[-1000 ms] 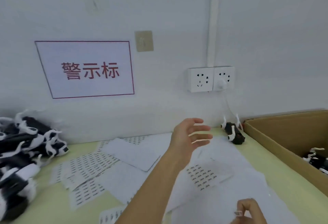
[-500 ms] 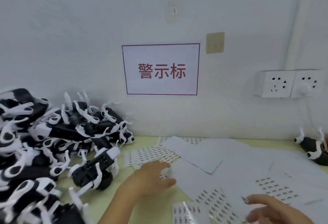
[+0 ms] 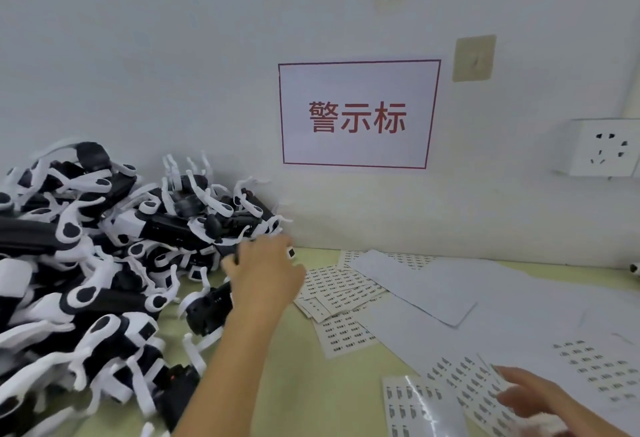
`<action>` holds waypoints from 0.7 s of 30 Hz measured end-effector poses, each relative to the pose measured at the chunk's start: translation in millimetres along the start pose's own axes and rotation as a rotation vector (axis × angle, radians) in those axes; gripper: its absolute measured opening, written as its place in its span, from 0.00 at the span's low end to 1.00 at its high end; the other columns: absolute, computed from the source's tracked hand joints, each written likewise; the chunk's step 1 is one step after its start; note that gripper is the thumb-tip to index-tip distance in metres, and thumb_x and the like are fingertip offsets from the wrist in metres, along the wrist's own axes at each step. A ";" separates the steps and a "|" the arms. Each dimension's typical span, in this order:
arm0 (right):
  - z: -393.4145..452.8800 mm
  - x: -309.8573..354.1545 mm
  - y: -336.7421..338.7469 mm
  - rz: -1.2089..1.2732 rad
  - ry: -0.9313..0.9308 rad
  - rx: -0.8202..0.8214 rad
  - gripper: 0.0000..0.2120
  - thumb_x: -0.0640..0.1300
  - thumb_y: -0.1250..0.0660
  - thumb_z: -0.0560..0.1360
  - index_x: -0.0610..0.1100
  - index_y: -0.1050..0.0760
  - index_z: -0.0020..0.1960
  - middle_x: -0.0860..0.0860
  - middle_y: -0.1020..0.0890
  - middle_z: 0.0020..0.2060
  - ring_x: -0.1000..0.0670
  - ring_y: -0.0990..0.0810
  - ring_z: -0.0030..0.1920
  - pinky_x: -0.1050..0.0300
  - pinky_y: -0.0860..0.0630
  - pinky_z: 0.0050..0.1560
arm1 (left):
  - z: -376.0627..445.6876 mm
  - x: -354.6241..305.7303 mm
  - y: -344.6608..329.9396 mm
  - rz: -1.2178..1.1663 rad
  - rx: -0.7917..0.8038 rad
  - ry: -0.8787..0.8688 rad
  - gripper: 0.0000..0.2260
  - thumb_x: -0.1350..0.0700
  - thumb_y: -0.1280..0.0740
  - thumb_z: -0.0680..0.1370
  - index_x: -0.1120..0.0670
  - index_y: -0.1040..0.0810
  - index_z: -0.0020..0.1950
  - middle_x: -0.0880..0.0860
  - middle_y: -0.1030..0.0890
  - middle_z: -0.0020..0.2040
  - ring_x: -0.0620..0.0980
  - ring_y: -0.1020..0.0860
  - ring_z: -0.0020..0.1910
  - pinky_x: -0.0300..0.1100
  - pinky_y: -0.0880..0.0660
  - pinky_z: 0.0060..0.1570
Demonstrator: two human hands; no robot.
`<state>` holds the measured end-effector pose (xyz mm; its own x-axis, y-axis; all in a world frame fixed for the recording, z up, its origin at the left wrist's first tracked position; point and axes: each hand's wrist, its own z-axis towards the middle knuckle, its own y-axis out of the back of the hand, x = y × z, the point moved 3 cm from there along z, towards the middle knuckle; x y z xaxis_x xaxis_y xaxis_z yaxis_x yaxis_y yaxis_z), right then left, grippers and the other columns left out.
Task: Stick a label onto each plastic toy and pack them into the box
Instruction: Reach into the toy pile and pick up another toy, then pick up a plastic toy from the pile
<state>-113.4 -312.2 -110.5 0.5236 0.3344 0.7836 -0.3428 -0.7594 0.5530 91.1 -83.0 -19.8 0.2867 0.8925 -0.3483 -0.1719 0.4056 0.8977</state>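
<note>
A big heap of black-and-white plastic toys (image 3: 97, 256) fills the left of the yellow-green table. One toy (image 3: 207, 308) lies at the heap's right edge. My left hand (image 3: 263, 274) reaches over this toy, and its thumb and fingers curl around the toy's upper end. Sheets of small printed labels (image 3: 343, 291) lie spread to the right of that hand. My right hand (image 3: 540, 402) is at the lower right, fingers stretched out flat on a label sheet (image 3: 464, 381). The box is out of view.
White backing papers (image 3: 433, 284) overlap across the right half of the table. A glossy label strip (image 3: 415, 405) lies near the front edge. The wall carries a red-framed sign (image 3: 358, 114) and a socket (image 3: 606, 149). Another toy's tip (image 3: 634, 267) shows at the right edge.
The view has swung left, so the box has left the frame and the toy heap has come in. My left hand moved left from the papers onto a toy.
</note>
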 end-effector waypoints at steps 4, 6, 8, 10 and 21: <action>-26.0 -15.0 -2.9 0.156 0.106 0.046 0.21 0.32 0.41 0.81 0.18 0.41 0.66 0.24 0.28 0.63 0.32 0.35 0.72 0.71 0.28 0.46 | -1.3 32.7 5.4 0.170 0.162 0.302 0.16 0.48 0.37 0.78 0.49 0.28 0.65 0.55 0.30 0.69 0.60 0.41 0.72 0.58 0.42 0.68; -45.2 -15.2 3.5 0.052 0.126 -0.073 0.15 0.30 0.40 0.80 0.20 0.34 0.62 0.23 0.30 0.64 0.32 0.33 0.71 0.61 0.32 0.62 | -1.2 35.5 5.5 0.168 0.182 0.310 0.15 0.50 0.35 0.77 0.49 0.28 0.63 0.54 0.28 0.68 0.59 0.42 0.73 0.57 0.42 0.68; -58.1 -23.5 0.1 -0.053 0.275 -0.019 0.13 0.23 0.39 0.76 0.33 0.25 0.58 0.32 0.20 0.58 0.43 0.23 0.63 0.68 0.28 0.53 | -2.5 29.4 2.7 0.212 0.190 0.253 0.17 0.53 0.34 0.76 0.49 0.28 0.64 0.53 0.28 0.67 0.59 0.41 0.73 0.56 0.41 0.68; -63.8 -16.5 6.0 0.020 0.275 -0.189 0.24 0.23 0.37 0.72 0.46 0.22 0.58 0.49 0.13 0.46 0.58 0.18 0.47 0.67 0.25 0.44 | -4.4 24.7 -0.5 0.244 0.173 0.204 0.19 0.56 0.34 0.76 0.48 0.29 0.67 0.53 0.29 0.67 0.58 0.38 0.71 0.55 0.40 0.68; -88.9 -5.2 7.8 0.035 0.451 -0.261 0.32 0.27 0.31 0.70 0.67 0.22 0.51 0.65 0.17 0.45 0.59 0.19 0.46 0.66 0.24 0.38 | 5.3 28.3 4.1 0.244 0.165 0.193 0.24 0.53 0.29 0.75 0.52 0.30 0.70 0.60 0.38 0.70 0.64 0.41 0.70 0.51 0.31 0.60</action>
<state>-188.2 -270.2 -85.2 0.1401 0.5621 0.8151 -0.5674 -0.6291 0.5313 103.5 -57.1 -24.5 0.0701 0.9864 -0.1485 -0.0543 0.1525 0.9868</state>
